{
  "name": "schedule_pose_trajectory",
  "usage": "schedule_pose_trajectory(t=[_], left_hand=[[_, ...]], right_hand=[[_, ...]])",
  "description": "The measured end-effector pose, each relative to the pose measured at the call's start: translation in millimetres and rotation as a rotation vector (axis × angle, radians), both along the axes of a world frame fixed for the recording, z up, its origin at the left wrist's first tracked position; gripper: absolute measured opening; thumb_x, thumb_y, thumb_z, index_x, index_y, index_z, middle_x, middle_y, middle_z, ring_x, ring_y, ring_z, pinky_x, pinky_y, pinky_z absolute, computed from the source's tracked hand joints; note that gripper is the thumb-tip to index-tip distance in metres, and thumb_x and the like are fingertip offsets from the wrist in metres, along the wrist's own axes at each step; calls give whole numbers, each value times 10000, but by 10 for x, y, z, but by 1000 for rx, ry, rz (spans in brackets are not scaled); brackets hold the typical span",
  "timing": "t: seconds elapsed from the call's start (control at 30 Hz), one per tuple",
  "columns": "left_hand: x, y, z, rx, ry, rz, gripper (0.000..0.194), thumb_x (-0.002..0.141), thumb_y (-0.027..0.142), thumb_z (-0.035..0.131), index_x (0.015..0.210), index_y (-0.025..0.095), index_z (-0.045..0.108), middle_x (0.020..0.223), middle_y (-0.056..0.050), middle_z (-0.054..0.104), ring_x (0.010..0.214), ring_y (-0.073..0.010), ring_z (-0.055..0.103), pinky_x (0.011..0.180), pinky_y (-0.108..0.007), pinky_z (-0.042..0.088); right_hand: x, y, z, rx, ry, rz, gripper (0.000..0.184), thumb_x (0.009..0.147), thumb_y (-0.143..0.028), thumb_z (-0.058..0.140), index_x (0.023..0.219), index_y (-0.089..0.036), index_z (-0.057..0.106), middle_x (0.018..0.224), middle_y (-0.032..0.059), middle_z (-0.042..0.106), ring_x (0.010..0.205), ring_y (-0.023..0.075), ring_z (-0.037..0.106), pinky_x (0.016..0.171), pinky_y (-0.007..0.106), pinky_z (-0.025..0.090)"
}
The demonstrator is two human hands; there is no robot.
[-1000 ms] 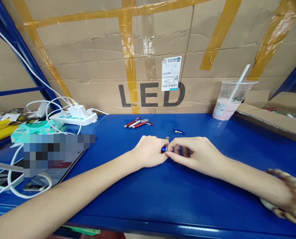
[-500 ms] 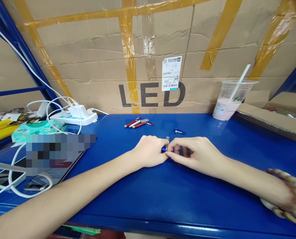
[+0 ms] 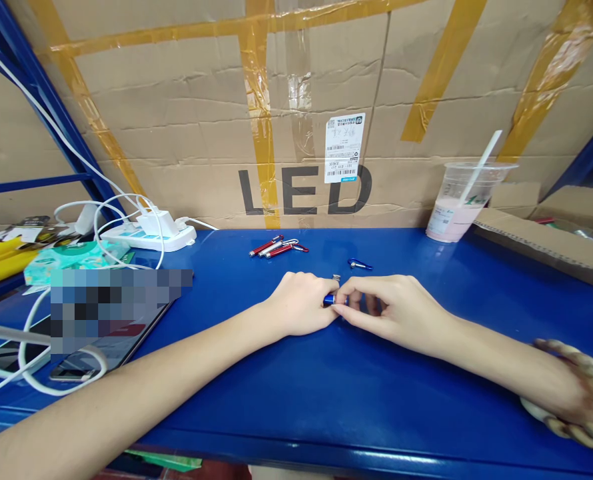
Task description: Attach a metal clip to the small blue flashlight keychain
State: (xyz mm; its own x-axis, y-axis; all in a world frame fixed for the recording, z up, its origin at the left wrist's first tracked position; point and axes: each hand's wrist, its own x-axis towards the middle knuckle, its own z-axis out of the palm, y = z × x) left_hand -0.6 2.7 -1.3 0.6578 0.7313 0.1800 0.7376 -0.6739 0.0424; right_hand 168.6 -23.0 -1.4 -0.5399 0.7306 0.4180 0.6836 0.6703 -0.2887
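My left hand (image 3: 301, 303) is closed around a small blue flashlight tube (image 3: 329, 300), and most of the tube is hidden in the fist. From the other side, the thumb and forefinger of my right hand (image 3: 404, 310) pinch the tube's right end. A tiny silvery piece (image 3: 336, 277) shows just above my left forefinger; its kind is too small to make out. Beyond the hands lies a blue carabiner clip (image 3: 360, 265) with a silver end. Further back, red and silver keychain flashlights (image 3: 279, 248) with carabiners rest together on the blue table (image 3: 256, 413).
A phone (image 3: 141, 340) and white cables (image 3: 26, 363) lie on the left, near a power strip (image 3: 179, 238). At the back right a cup with a straw (image 3: 449, 217) stands beside an open carton (image 3: 541, 243). A large cardboard box (image 3: 186, 133) borders the back.
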Motion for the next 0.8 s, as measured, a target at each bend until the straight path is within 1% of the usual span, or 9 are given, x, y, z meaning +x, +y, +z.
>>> schedule_pose_trajectory(t=[0.2, 0.3, 0.4, 0.5, 0.67, 0.8], left_hand=[[1, -10, 5, -6, -6, 3, 232, 752, 310, 388, 838, 243, 593, 733, -6, 657, 699, -219, 609, 552, -279, 411], [5, -15, 7, -8, -10, 6, 245, 768, 325, 377, 848, 246, 595, 761, -2, 662, 707, -222, 611, 559, -288, 420], [8, -23, 12, -17, -18, 16, 268, 790, 341, 363, 874, 242, 597, 802, -6, 666, 736, -222, 613, 580, -293, 429], [9, -30, 20, -37, -20, 27, 278, 806, 337, 343, 865, 238, 596, 831, -6, 666, 758, -218, 612, 596, -292, 430], [9, -32, 36, -52, -23, 40, 295, 815, 360, 320, 837, 236, 587, 825, -2, 665, 752, -222, 611, 592, -294, 420], [9, -35, 53, -60, -23, 30, 267, 799, 338, 341, 813, 227, 584, 805, -4, 664, 737, -218, 611, 571, -281, 408]], right_hand=[[3, 0, -10, -5, 15, 4, 100, 778, -310, 516, 787, -251, 597, 650, -61, 615, 507, 68, 528, 486, 175, 366], [2, 6, -6, 24, 54, -52, 115, 770, -344, 531, 783, -249, 592, 648, -63, 615, 479, 65, 510, 468, 178, 358], [4, 15, -1, 61, 105, -111, 178, 750, -405, 553, 749, -230, 584, 638, -55, 614, 455, 64, 490, 450, 183, 349], [18, 23, -9, 91, 137, -74, 198, 758, -408, 552, 714, -221, 599, 655, -46, 618, 460, 60, 479, 459, 184, 354], [50, 30, -22, 126, 135, 21, 223, 790, -385, 524, 726, -214, 652, 728, -7, 647, 503, 76, 492, 491, 202, 369], [43, 24, -10, 114, 118, 8, 215, 786, -389, 529, 727, -223, 652, 682, -19, 639, 496, 75, 487, 475, 195, 362]])
